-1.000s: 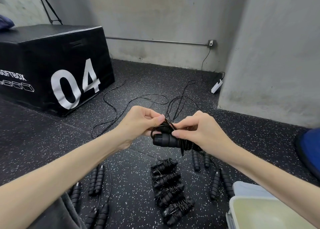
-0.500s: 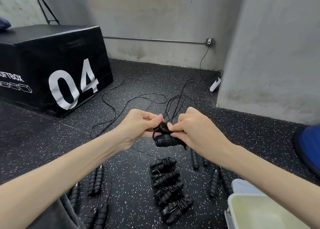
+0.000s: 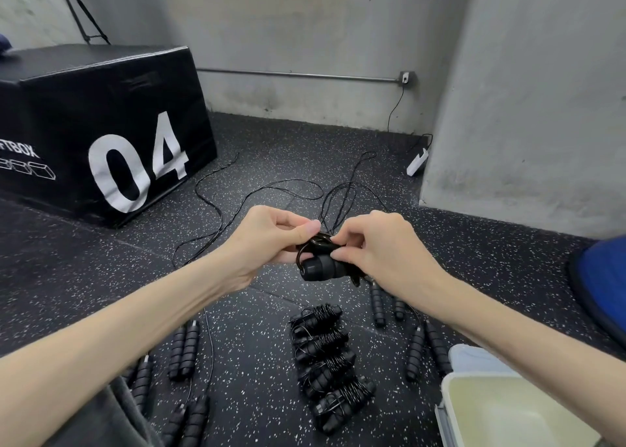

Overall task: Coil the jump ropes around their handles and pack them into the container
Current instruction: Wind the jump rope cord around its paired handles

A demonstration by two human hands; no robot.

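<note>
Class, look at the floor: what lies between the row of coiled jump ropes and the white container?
In the head view, a pair of uncoiled black handles lies on the speckled floor between the coiled ropes and the container.

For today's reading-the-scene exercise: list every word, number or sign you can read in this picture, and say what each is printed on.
"04": large white digits on the side of the black box.
"FTBOX": white letters at the picture's left edge on the same box, the start cut off.
Below it, small white box outlines, no letters.
Nothing else bears readable text.
</note>
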